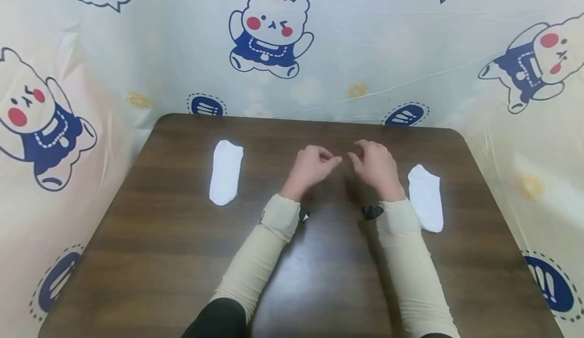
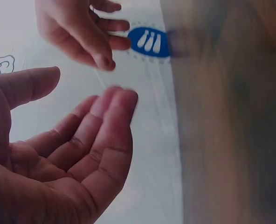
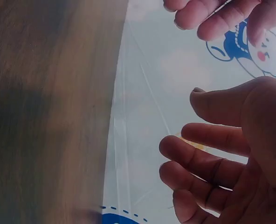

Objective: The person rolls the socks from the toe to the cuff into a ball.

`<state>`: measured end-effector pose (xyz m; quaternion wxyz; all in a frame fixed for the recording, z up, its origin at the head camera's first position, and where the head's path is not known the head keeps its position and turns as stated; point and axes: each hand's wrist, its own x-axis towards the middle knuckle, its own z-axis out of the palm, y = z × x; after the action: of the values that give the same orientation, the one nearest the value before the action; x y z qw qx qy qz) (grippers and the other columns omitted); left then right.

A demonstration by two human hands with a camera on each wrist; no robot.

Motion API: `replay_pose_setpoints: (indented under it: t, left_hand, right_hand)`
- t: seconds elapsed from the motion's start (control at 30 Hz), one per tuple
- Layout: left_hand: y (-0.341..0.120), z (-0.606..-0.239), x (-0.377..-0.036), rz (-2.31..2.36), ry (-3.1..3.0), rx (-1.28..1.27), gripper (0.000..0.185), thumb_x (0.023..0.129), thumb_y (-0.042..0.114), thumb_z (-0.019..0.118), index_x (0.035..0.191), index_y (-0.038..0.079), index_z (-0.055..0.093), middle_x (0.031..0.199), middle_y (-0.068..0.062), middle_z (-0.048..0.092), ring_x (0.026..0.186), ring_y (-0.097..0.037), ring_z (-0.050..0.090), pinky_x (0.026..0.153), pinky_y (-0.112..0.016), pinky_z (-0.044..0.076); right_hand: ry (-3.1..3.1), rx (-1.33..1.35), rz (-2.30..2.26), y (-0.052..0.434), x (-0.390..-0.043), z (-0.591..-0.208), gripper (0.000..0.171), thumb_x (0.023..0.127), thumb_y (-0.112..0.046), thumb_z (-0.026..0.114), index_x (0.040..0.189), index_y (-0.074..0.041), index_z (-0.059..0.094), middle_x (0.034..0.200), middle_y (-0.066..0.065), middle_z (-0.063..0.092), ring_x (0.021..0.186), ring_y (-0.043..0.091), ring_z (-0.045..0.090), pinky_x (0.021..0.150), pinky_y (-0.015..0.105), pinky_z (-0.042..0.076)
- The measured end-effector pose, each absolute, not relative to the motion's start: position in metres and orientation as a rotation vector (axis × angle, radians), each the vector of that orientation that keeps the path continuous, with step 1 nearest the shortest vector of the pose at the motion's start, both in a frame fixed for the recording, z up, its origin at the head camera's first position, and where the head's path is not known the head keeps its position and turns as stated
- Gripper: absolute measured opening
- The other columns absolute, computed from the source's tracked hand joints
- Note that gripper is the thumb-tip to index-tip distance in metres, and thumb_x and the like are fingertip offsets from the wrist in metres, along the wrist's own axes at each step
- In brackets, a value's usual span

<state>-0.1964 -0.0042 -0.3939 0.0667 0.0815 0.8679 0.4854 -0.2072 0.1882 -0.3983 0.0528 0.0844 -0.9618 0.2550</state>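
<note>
Cream-sleeved left hand (image 1: 310, 168) and right hand (image 1: 375, 165) hover mid-table, fingertips nearly meeting, loosely curled, holding nothing; wrist views show bare palms. Only the head view shows two white ankle socks (image 1: 226, 172) (image 1: 426, 197) lying well apart on the dark wooden table (image 1: 182, 257).

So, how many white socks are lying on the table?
2. One white sock lies on the table beyond the left hand; the other sock lies beside the right hand. Neither hand touches them. None seems hidden.
</note>
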Motion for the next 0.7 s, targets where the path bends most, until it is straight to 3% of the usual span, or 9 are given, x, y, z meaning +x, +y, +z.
replay_pose_setpoints:
  t: [0.17, 0.43, 0.7]
  left_hand:
    - [0.009, -0.402, -0.194, 1.515, 2.507, 0.223, 0.023, 0.094, 0.032, 0.072, 0.094, 0.009, 0.077, 0.079, -0.005, 0.071, 0.071, -0.021, 0.064, 0.065, -0.037, 0.052]
    - [0.033, -0.412, -0.191, 1.622, 2.308, 0.156, 0.025, 0.095, 0.026, 0.071, 0.089, 0.003, 0.077, 0.075, -0.01, 0.072, 0.07, -0.028, 0.071, 0.07, -0.048, 0.058]
    - [0.056, -0.415, -0.184, 1.56, 2.262, 0.16, 0.028, 0.096, 0.025, 0.072, 0.085, -0.001, 0.077, 0.065, -0.007, 0.07, 0.071, -0.034, 0.072, 0.07, -0.046, 0.059]
  right_hand:
    - [-2.975, 0.239, 0.786, 0.192, -0.209, -0.4, 0.039, 0.098, -0.022, 0.067, 0.128, 0.001, 0.062, 0.115, 0.022, 0.066, 0.091, 0.034, 0.063, 0.081, 0.051, 0.055]
    - [-2.991, 0.183, 0.76, 0.208, -0.213, -0.403, 0.037, 0.097, -0.022, 0.068, 0.126, 0.0, 0.063, 0.108, 0.021, 0.068, 0.082, 0.032, 0.065, 0.072, 0.049, 0.056]
    - [-3.017, 0.126, 0.784, 0.226, -0.212, -0.408, 0.038, 0.098, -0.024, 0.066, 0.128, 0.0, 0.063, 0.116, 0.022, 0.067, 0.087, 0.034, 0.066, 0.076, 0.051, 0.056]
